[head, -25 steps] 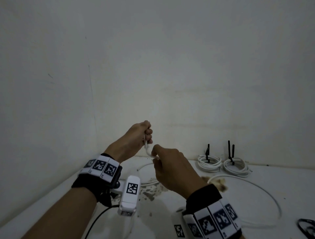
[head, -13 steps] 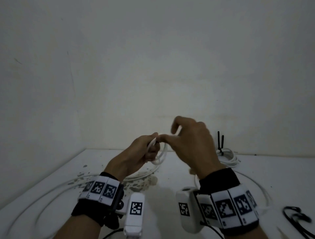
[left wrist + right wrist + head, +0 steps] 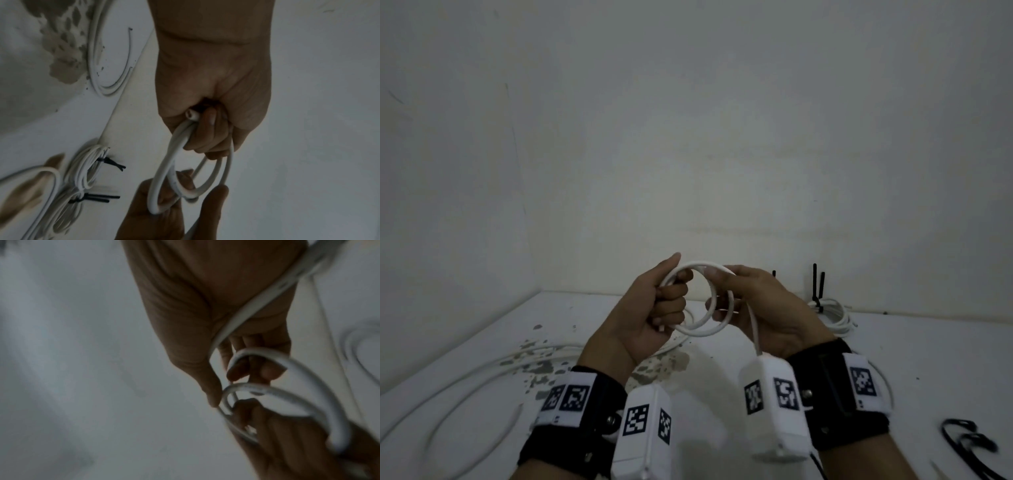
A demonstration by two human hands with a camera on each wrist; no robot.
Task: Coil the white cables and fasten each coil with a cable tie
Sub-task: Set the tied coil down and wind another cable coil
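White cable [image 3: 702, 308]: round, smooth sheath, plain white, wound into a small coil of about two loops and held in the air above the table [image 3: 928, 342], between both hands. Left hand [image 3: 650, 308]: fingers curled tight round one side of the coil, thumb raised along the top loop; in the left wrist view the blunt cut end of the cable [image 3: 192, 115] sticks out of the fist beside a fingertip. Right hand [image 3: 767, 308]: thumb and fingers pinching the opposite side of the coil, fingers partly bent, palm turned toward the camera; a free run of cable leaves the coil, crosses this palm and drops toward the wrist. Loose cable [image 3: 482, 377]: more white cable lying in wide open curves on the table at the left, passing over a patch of chipped paint [image 3: 544, 366]. Finished coils [image 3: 832, 313]: white, tightly wound, lying on the table by the wall at the right, two visible in the left wrist view, each bound by a black cable tie [image 3: 816, 287] with its tails standing free. Spare black ties [image 3: 969, 442]: lying on the table at the near right edge, blurred.
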